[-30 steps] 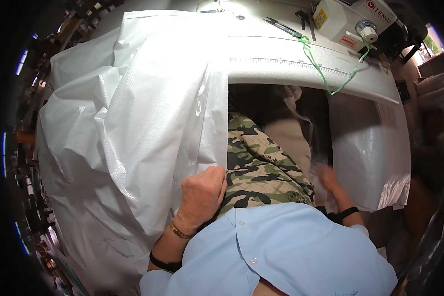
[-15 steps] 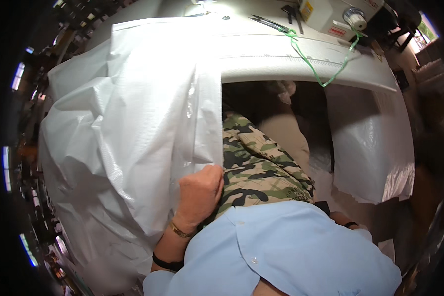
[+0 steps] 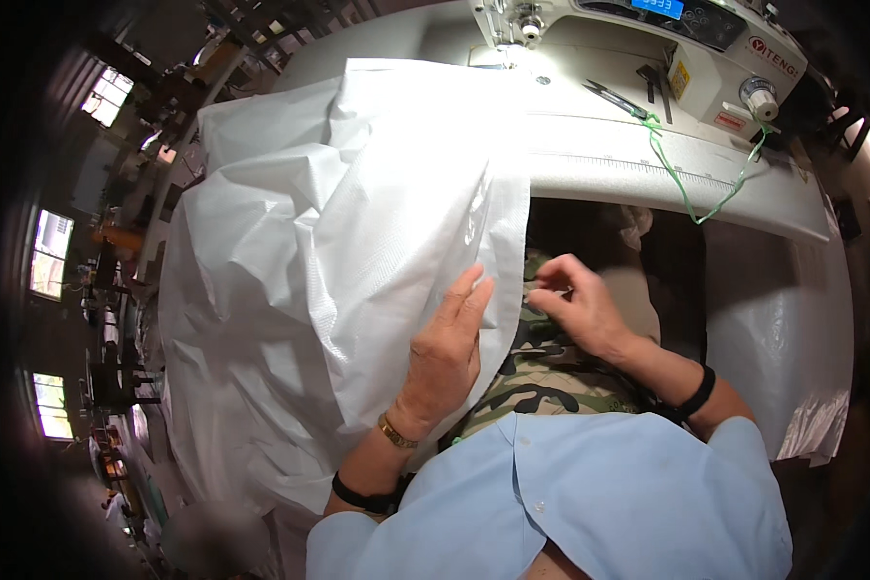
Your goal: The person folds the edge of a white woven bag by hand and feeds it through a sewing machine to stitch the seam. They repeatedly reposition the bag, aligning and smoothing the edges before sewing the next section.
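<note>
From the head view, the left hand (image 3: 449, 348) lies flat, fingers together, on the hanging edge of the white woven sheet (image 3: 338, 261) draped off the sewing table (image 3: 590, 155). The right hand (image 3: 575, 304) is curled, fingertips pinched near that edge; what it grips is unclear. The slippery sheet's overhanging weight could drag it floorward.

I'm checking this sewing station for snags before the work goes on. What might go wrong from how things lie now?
Most of the white woven sheet hangs off the table; its weight may drag it from under the left hand, which lies flat on its edge. The right hand pinches something too small to tell, easily dropped into the lap. The loose green cord dangling over the table edge might catch.
</note>
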A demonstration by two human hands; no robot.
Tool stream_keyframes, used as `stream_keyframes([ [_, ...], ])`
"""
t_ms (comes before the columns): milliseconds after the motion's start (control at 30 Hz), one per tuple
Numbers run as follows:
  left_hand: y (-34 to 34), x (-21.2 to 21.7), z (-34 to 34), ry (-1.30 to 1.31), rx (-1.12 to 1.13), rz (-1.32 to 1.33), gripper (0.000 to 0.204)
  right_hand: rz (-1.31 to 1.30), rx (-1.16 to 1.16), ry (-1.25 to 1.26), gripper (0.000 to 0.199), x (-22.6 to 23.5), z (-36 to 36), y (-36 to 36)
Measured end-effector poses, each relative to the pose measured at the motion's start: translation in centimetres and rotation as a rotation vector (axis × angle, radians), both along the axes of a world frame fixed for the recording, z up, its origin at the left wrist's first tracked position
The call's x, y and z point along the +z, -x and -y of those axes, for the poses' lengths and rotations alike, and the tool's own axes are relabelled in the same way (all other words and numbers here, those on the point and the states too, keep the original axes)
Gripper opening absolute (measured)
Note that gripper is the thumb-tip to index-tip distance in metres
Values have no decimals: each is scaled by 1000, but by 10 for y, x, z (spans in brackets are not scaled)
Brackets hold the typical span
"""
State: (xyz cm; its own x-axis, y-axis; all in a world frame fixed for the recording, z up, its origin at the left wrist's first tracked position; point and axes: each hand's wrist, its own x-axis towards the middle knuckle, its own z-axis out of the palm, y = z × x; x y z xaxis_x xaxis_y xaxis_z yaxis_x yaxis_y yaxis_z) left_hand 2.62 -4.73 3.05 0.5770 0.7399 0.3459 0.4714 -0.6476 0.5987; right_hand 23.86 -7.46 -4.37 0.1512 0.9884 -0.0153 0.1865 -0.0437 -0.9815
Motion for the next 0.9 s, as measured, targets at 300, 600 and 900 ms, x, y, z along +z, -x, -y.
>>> stream_keyframes([
  [300,54,14,-78,-308,376,-94,39,-206,228,167,40,-40,-15,23],
  [600,66,-4,-103,-245,503,-236,39,-112,204,318,32,-74,1,-45],
  [900,75,-21,-104,-527,401,-419,34,308,59,-164,23,40,-30,2],
])
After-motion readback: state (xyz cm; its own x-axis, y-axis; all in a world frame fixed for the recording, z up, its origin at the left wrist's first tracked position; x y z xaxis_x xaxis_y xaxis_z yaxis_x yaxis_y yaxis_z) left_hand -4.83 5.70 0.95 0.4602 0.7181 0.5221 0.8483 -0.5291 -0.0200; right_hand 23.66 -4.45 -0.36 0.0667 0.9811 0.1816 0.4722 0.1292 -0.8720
